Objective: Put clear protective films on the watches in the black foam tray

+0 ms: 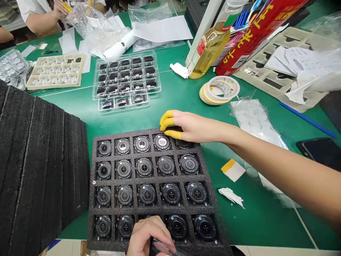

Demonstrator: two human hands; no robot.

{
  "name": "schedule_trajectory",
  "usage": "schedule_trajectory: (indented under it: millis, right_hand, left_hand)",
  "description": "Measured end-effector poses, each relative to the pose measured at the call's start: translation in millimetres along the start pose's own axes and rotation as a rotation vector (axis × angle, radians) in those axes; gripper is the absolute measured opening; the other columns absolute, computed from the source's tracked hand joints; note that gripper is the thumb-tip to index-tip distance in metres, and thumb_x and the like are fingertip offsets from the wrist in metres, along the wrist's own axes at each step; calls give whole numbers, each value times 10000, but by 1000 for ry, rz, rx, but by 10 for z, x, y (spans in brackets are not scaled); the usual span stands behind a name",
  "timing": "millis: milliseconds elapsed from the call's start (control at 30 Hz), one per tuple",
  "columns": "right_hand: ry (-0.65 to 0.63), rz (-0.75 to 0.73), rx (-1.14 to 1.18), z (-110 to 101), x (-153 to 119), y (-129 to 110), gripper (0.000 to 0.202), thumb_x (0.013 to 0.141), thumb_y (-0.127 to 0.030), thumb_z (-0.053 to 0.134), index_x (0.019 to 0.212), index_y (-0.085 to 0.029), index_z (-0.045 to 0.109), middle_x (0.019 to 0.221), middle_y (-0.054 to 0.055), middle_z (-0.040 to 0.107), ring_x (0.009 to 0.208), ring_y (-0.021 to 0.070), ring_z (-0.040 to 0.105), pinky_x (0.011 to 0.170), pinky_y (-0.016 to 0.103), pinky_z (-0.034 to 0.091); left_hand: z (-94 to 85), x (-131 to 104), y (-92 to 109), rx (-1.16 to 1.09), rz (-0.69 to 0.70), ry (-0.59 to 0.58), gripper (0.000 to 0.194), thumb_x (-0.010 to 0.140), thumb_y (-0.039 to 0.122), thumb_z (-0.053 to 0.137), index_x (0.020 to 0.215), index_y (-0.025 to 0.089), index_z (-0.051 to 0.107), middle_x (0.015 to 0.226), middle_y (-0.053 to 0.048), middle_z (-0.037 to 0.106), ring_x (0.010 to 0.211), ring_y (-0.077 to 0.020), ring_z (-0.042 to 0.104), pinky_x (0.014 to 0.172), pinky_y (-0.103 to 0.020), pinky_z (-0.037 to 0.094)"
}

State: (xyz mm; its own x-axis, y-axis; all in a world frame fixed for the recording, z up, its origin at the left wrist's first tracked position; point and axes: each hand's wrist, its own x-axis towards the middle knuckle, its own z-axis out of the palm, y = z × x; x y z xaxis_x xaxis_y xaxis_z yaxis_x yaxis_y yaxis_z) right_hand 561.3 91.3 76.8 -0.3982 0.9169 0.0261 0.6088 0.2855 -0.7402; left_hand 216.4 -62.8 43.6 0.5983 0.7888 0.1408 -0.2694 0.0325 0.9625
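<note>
A black foam tray lies in front of me, its cells filled with several round black watch bodies, backs up. My right hand, with yellow finger cots on its fingertips, reaches across to the tray's far row and rests its fingers at the watch body in the far right cell, next to one with a pale back. My left hand is at the tray's near edge, fingers curled over a small dark clear-covered piece that I cannot make out.
A tall stack of black foam trays stands at my left. Clear plastic trays of dark discs, a beige parts tray, tape rolls, an oil bottle and a phone lie on the green table. Another person's arms work at the far left.
</note>
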Motion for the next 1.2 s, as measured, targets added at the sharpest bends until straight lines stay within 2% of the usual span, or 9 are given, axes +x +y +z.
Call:
schedule_trajectory:
  millis: [100,200,333,467,700,867,967,1067,1200]
  right_hand:
    - [142,18,-43,17,-254,-33,231,1070,-392,606,1177,-263,764,1235,107,736,1169,301,709,1018,488,597]
    - [276,16,-95,114,-595,-154,218,1091,-357,620,1261,-289,737,1263,100,747,1169,288,734,1020,487,625]
    - [415,26,-165,384,-1045,-403,268,1085,-236,653,1338,-309,702,1277,89,756,1208,271,748,1052,467,637]
    - [462,58,-162,721,-1319,-671,263,1094,-216,661,1344,-286,700,1261,95,764,1169,246,764,1022,430,657]
    - [536,57,130,1159,-1393,-1205,227,1127,-244,624,1313,-302,740,1176,53,793,1094,176,774,969,294,667]
    - [496,35,447,1288,-1477,-1531,216,1151,-373,610,1294,-334,767,1147,35,809,1058,157,780,959,246,658]
    - [468,43,520,1330,-1537,-1640,174,1117,-357,675,1257,-331,775,1132,36,812,1032,169,777,943,259,658]
    - [465,63,520,1361,-1548,-1709,171,1070,-288,739,1233,-329,770,1132,29,807,1040,176,772,942,272,654]
    - [433,47,483,1371,-1509,-1802,167,1038,-222,750,1182,-308,763,1106,24,797,1017,175,767,919,279,649]
  left_hand:
    - [-19,-13,-3,-14,-10,-9,223,1054,439,769,1122,228,743,804,-29,788,682,-128,673,657,-231,496]
    - [-37,-32,-15,-26,-14,-19,219,1059,437,765,1134,232,741,814,-33,788,698,-130,677,670,-237,496]
    - [-51,-41,-12,-32,-27,-48,214,1062,439,760,1143,243,738,828,-31,786,715,-128,678,681,-237,501]
    - [-57,-45,22,-2,-33,-45,204,1066,432,747,1133,239,738,844,-38,783,744,-137,674,695,-245,504]
    - [-22,-87,94,103,-26,13,175,1082,370,723,1012,210,713,807,-42,757,740,-151,678,706,-257,535]
    - [108,-95,272,162,-31,187,218,1078,315,733,905,187,698,774,-32,739,709,-143,687,665,-229,555]
    - [162,-112,384,222,-36,275,282,1076,334,737,842,182,701,753,-20,727,694,-136,683,648,-218,555]
    - [172,-167,433,282,-32,281,292,1063,356,757,831,181,731,761,-17,713,696,-133,666,635,-217,541]
    - [171,-263,459,323,13,212,219,1058,327,765,891,186,751,810,-22,737,727,-138,681,662,-228,550]
